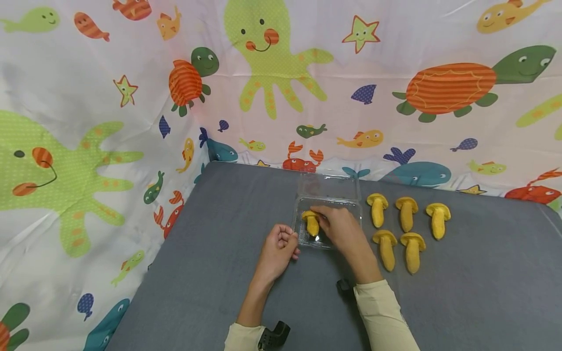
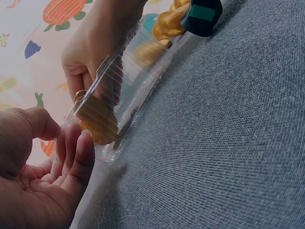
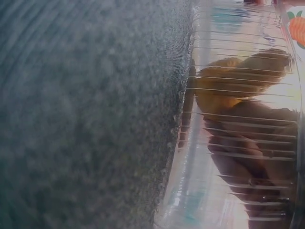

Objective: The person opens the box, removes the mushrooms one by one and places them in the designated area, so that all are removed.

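A clear plastic clamshell box (image 1: 327, 243) lies with its lid (image 1: 329, 186) folded back, away from the person. My left hand (image 1: 277, 248) pinches the box's left rim between thumb and fingers, as the left wrist view (image 2: 52, 171) also shows. Inside the box, toward its left side, is a yellow mushroom (image 1: 312, 226), its stem pointing to the person. The fingers of my right hand (image 1: 344, 231) reach in from the right and pinch its cap. Through the ribbed wall, the right wrist view shows the mushroom (image 3: 228, 86) blurred beside those fingers (image 3: 252, 148).
Several more yellow mushrooms lie in two rows right of the box, among them one in the back row (image 1: 377, 209) and one in front (image 1: 412, 251). Grey cloth covers the table (image 1: 210, 273). A curtain with sea animals (image 1: 281, 131) stands behind and at left.
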Motion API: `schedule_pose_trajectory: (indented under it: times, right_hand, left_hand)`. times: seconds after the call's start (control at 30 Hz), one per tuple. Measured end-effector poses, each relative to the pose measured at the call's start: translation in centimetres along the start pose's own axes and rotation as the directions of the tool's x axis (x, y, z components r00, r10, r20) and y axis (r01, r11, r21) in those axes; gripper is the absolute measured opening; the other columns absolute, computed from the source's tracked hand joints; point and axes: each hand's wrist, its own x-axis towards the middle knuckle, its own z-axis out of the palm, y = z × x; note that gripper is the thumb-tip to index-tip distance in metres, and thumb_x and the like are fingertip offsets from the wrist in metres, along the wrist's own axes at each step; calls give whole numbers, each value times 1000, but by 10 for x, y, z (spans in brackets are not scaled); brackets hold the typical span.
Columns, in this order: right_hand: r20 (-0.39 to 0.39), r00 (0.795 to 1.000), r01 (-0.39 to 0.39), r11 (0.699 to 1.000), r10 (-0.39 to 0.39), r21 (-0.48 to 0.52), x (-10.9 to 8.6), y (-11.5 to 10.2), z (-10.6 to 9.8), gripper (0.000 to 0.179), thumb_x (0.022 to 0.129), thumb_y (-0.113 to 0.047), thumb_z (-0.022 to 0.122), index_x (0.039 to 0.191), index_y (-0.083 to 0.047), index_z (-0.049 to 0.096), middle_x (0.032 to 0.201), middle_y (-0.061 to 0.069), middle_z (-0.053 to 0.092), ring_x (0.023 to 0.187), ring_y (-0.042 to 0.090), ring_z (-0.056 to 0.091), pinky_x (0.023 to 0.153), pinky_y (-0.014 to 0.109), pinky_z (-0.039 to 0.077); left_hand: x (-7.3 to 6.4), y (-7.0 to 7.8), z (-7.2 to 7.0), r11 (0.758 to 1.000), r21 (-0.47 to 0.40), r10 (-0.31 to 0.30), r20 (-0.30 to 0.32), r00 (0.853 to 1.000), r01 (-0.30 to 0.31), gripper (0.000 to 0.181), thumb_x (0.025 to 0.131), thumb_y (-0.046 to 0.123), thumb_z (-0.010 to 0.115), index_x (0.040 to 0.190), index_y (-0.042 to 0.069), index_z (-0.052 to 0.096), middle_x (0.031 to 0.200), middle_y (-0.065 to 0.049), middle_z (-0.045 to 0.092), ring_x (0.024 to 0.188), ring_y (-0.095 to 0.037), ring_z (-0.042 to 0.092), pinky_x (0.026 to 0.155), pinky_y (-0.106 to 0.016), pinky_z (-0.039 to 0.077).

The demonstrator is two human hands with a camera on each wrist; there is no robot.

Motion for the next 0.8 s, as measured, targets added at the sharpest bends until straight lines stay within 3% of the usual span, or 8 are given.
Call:
schedule_pose_trajectory:
  times: [0.2,0.43,0.53,0.67,0.8]
  right_hand:
    - [-1,1000,-15,1000,15,1,0,0,1,29,100,-10,74,129,-12,76,99,9,78,60,14,52,53,30,44]
    - [-65,998,-12,1000,11,-21,-1,1,-1,25,102,-15,73,127,-14,74,102,7,79,69,18,66,64,46,61]
    - [-84,996,-8,1000,6,-20,-1,0,-2,24,102,-16,73,126,-16,75,96,6,78,64,18,62,59,43,57]
    - [-86,996,-3,1000,2,-6,-1,0,-4,26,102,-15,74,127,-19,76,89,4,76,54,13,47,50,32,42]
    - [-93,996,14,1000,-14,3,0,1,-5,28,101,-14,75,128,-18,76,97,5,78,55,11,47,52,29,40]
  left_hand:
    - [0,0,0,1000,5,6,-2,1000,-6,14,106,5,63,113,-3,54,85,-9,62,72,-28,69,63,-34,65]
    - [-1,-1,1,1000,-8,4,0,1000,-4,13,106,4,62,112,-3,53,85,-8,61,69,-20,66,63,-31,64]
    - [-1,-2,1,1000,-12,3,-2,1000,-3,14,105,4,63,112,-3,54,84,-8,61,68,-19,66,62,-29,64]
    - [-1,-1,1,1000,-14,9,-4,1000,-9,14,105,5,63,112,-3,54,85,-8,61,69,-20,66,62,-30,64]
    - [0,-1,1,1000,-11,10,-9,1000,-10,14,105,4,63,112,-3,54,84,-8,61,68,-19,66,62,-31,64]
